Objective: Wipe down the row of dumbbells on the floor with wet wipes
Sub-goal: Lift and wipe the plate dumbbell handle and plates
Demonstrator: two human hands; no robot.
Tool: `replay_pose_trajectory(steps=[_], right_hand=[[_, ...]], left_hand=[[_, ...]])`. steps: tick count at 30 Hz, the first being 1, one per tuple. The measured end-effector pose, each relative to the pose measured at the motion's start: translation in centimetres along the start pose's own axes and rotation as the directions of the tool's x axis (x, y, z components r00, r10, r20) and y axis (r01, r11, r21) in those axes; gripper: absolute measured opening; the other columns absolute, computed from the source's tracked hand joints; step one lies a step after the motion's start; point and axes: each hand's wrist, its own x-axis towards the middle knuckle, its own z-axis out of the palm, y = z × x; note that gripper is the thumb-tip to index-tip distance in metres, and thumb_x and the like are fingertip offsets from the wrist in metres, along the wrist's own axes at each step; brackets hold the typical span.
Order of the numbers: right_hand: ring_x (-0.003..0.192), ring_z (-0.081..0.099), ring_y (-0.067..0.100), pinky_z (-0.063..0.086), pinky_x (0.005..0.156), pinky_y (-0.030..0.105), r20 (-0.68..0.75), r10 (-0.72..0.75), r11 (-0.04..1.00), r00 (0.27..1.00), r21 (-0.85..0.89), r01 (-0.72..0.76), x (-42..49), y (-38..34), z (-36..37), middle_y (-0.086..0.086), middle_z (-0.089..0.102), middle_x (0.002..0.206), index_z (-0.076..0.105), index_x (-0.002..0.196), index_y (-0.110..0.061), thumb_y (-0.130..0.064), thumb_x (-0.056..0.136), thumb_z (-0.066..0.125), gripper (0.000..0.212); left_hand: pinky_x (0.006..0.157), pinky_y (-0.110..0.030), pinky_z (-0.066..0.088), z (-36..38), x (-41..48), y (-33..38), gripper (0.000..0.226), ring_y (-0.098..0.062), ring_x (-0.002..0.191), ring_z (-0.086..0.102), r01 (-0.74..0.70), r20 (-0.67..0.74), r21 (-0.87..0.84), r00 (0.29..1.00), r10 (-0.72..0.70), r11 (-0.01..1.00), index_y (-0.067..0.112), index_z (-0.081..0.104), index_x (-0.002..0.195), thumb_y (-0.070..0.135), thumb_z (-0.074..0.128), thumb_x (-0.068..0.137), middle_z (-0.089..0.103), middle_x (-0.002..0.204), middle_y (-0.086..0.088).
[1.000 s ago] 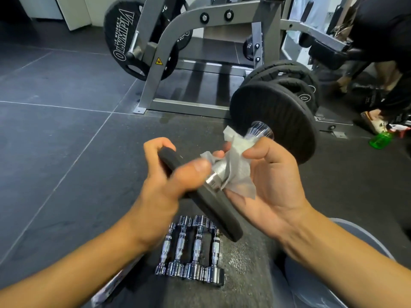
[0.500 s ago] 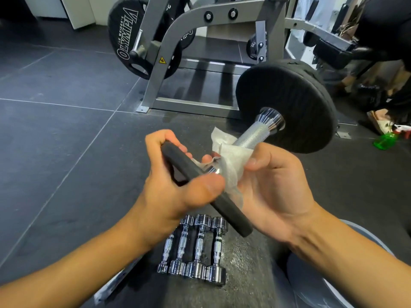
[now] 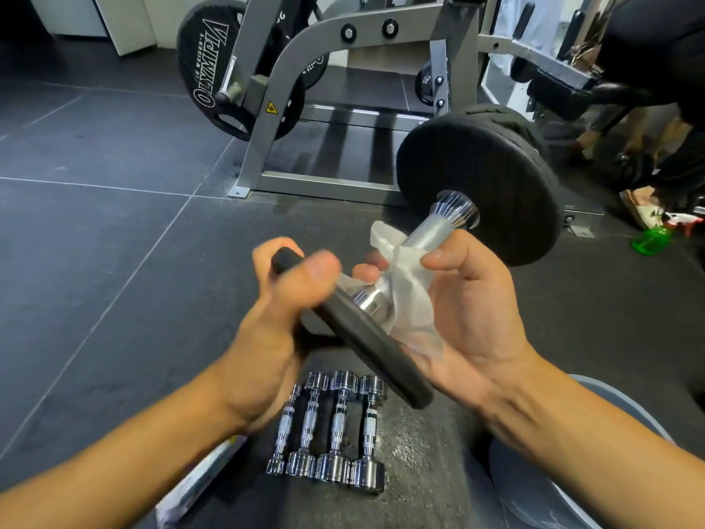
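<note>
Packet: a white, shiny packet [image 3: 202, 482] lies on the floor near the left, partly under the left arm. Its writing is too blurry to read.
Writing: a black weight plate [image 3: 213, 70] far on the left says "OLYMPIA" in big white letters. The little letters beside it are hard to read.
Sticker: a small yellow warning sticker [image 3: 271, 108] sits on the grey machine frame [image 3: 263, 162], just right of that plate.
Left hand: the left hand [image 3: 282, 299] has its fingers curled round the near black end [image 3: 366, 349] of the big dumbbell [image 3: 431, 232], holding it up.
Big dumbbell: it is up in the air between both hands, in the middle. It has a bumpy silver handle and a round black plate at each end. The far black end [image 3: 488, 173] is much bigger and points away to the right.
Wet wipe: a thin white wet wipe [image 3: 408, 299] is wrapped round the handle close to the near end.
Right hand: the right hand [image 3: 473, 318] has its fingers and thumb curled round the wipe and the handle.
Small dumbbells: four shiny silver dumbbells [image 3: 328, 425] lie side by side on the floor, near, under the hands.
Floor: dark grey floor [image 3: 95, 231] with big tiles and thin pale lines.
Bottle: a bright green bottle [image 3: 650, 242] is on the floor, far right.
</note>
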Motion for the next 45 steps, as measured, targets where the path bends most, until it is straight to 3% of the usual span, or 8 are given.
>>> replay_pose_trajectory(steps=[6, 13, 17, 21, 26, 30, 37, 45], right_hand=[[0.077, 0.053, 0.024, 0.046, 0.079, 0.037, 0.052, 0.034, 0.999, 0.998, -0.001, -0.034, 0.0, -0.4, -0.1, 0.008, 0.041, 0.088, 0.044, 0.091, -0.01, -0.019, 0.065, 0.058, 0.031], [0.083, 0.048, 0.022, 0.051, 0.081, 0.036, -0.017, -0.069, 0.997, 0.997, 0.043, 0.07, 0.2, -0.7, -0.3, 0.011, 0.043, 0.088, 0.046, 0.098, -0.009, -0.014, 0.063, 0.06, 0.038], [0.083, 0.049, 0.022, 0.04, 0.086, 0.034, -0.033, -0.078, 0.997, 0.996, 0.013, 0.078, 0.5, -0.8, -0.6, 0.013, 0.046, 0.087, 0.048, 0.099, -0.008, -0.019, 0.067, 0.054, 0.034], [0.081, 0.048, 0.021, 0.04, 0.082, 0.032, -0.016, -0.114, 0.993, 0.993, 0.023, 0.115, 0.7, -1.2, -0.7, 0.012, 0.044, 0.088, 0.041, 0.108, -0.009, -0.019, 0.067, 0.056, 0.045], [0.081, 0.05, 0.022, 0.051, 0.083, 0.038, -0.038, -0.178, 0.984, 0.983, -0.003, 0.178, 0.9, -1.2, -0.9, 0.01, 0.045, 0.086, 0.041, 0.106, -0.012, -0.013, 0.066, 0.057, 0.044], [0.081, 0.049, 0.023, 0.058, 0.075, 0.041, -0.046, -0.204, 0.978, 0.978, 0.029, 0.206, 1.2, -1.6, -1.3, 0.012, 0.042, 0.089, 0.04, 0.114, -0.009, -0.01, 0.06, 0.062, 0.059], [0.082, 0.051, 0.021, 0.051, 0.095, 0.036, -0.062, -0.244, 0.97, 0.968, -0.028, 0.242, 1.4, -2.6, -1.8, 0.011, 0.04, 0.094, 0.038, 0.117, -0.009, -0.006, 0.061, 0.059, 0.06], [0.069, 0.037, 0.02, 0.035, 0.072, 0.032, -0.162, -0.313, 0.941, 0.936, -0.183, 0.283, 1.0, -2.2, -0.9, 0.008, 0.034, 0.075, 0.041, 0.083, -0.015, -0.006, 0.067, 0.051, 0.02]], left_hand=[[0.095, -0.085, 0.035, -1.5, 0.6, -0.5, 0.086, -0.045, 0.125, 0.059, 0.516, 0.201, -0.36, 0.856, -0.476, 0.777, 0.017, 0.071, 0.119, 0.087, 0.047, 0.075, 0.067, 0.126, -0.013], [0.077, -0.017, 0.055, 0.2, 0.3, 0.0, 0.083, -0.004, 0.092, 0.071, -0.169, 0.053, 0.289, 0.986, 0.16, 0.942, 0.023, 0.032, 0.105, 0.045, 0.089, 0.049, 0.071, 0.097, 0.014], [0.098, -0.028, 0.042, -0.1, 0.4, -2.2, 0.079, -0.027, 0.112, 0.051, -0.538, 0.376, 0.842, 0.641, 0.669, 0.042, 0.009, 0.04, 0.102, 0.052, 0.084, 0.053, 0.039, 0.11, -0.017], [0.091, -0.06, 0.042, -0.1, 0.4, -2.4, 0.067, -0.046, 0.109, 0.045, -0.553, 0.561, 0.798, 0.537, 0.63, -0.239, 0.016, 0.042, 0.102, 0.056, 0.081, 0.065, 0.037, 0.114, -0.011], [0.086, -0.013, 0.043, -0.6, 0.5, -0.8, 0.087, -0.007, 0.104, 0.049, -0.39, 0.191, 0.838, 0.865, 0.464, 0.381, 0.021, 0.033, 0.11, 0.054, 0.082, 0.046, 0.038, 0.117, -0.001], [0.082, -0.033, 0.05, -2.2, 1.5, -1.1, 0.059, -0.011, 0.086, 0.054, -0.058, -0.097, 0.273, 0.991, 0.087, 0.96, 0.037, 0.045, 0.094, 0.043, 0.081, 0.048, 0.055, 0.087, 0.016], [0.084, -0.046, 0.059, -2.6, 1.6, -1.7, 0.072, -0.03, 0.082, 0.065, 0.352, -0.037, -0.443, 0.912, -0.409, 0.824, 0.023, 0.048, 0.081, 0.064, 0.087, 0.036, 0.052, 0.08, -0.006], [0.077, -0.02, 0.049, -0.6, 0.9, -1.7, 0.086, 0.005, 0.086, 0.055, -0.169, -0.026, 0.598, 0.973, 0.229, 0.784, 0.035, 0.034, 0.104, 0.054, 0.087, 0.039, 0.055, 0.102, 0.028]])
